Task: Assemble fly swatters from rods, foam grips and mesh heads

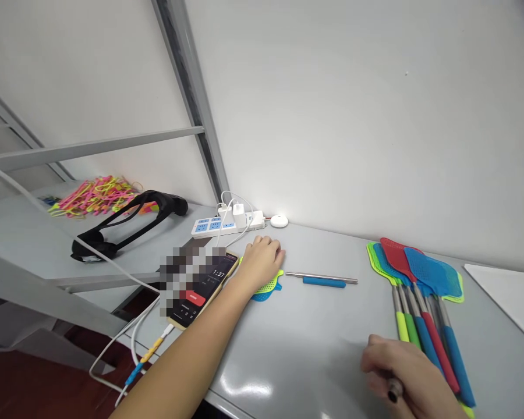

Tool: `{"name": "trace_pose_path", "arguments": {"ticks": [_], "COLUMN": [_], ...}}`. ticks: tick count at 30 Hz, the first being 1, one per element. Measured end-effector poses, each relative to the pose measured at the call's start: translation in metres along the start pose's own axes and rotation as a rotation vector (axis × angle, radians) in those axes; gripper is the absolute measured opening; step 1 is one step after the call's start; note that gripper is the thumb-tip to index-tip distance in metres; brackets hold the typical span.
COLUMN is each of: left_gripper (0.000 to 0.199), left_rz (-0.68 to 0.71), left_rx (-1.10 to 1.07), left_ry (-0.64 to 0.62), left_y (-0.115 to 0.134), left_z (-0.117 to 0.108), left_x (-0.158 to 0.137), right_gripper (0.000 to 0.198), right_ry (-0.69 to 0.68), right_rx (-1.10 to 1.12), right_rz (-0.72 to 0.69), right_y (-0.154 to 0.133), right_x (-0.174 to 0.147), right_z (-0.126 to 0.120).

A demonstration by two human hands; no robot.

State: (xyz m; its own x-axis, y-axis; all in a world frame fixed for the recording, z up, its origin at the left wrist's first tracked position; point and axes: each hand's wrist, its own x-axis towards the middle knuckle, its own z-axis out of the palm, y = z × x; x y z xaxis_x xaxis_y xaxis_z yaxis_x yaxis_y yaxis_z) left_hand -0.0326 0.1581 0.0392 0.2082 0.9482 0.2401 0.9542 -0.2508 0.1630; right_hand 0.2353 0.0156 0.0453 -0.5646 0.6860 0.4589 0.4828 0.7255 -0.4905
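Note:
My left hand (pixel 262 262) rests over a small stack of loose fly swatter heads, its fingers bent down onto them and their tips hidden. A yellow-green swatter head (pixel 269 286) shows under the palm, with a blue swatter head (pixel 262 297) beneath it. At the lower right, my right hand (pixel 408 372) is closed around a metal tube (pixel 394 391), its open dark end pointing toward me. Between the hands lie a thin metal rod (pixel 321 276) and a blue handle grip (pixel 324 283), side by side. Several assembled fly swatters (pixel 419 302) lie bundled beside my right hand.
A phone (pixel 205 291) with a charging cable lies left of my left forearm. Behind it are a white power strip (pixel 205 228) and a round white device (pixel 279 221). A black headset-like frame (pixel 131 224) and a pink-yellow pile (pixel 100 196) sit farther left. White sheet (pixel 506 297) at right.

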Motion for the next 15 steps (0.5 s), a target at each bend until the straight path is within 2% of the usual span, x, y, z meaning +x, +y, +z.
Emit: {"name": "trace_pose_path", "arguments": {"ticks": [7,12,15], "left_gripper": [0.039,0.051,0.052], "left_rz": [-0.046,-0.067,-0.082], "left_rx": [-0.009,-0.072,-0.117], "left_ry": [-0.012,0.011,0.051], "left_y": [0.006,0.011,0.013], "left_z": [0.006,-0.004,-0.017], "left_x": [0.002,0.002,0.000], "right_gripper": [0.008,0.008,0.007], "right_ry": [-0.021,-0.018,-0.007], "right_rx": [-0.175,-0.218,-0.233], "right_rz": [-0.102,-0.124,-0.142], "right_y": [0.000,0.003,0.005], "right_x": [0.004,0.002,0.001], "right_z": [-0.003,-0.001,0.001]}}
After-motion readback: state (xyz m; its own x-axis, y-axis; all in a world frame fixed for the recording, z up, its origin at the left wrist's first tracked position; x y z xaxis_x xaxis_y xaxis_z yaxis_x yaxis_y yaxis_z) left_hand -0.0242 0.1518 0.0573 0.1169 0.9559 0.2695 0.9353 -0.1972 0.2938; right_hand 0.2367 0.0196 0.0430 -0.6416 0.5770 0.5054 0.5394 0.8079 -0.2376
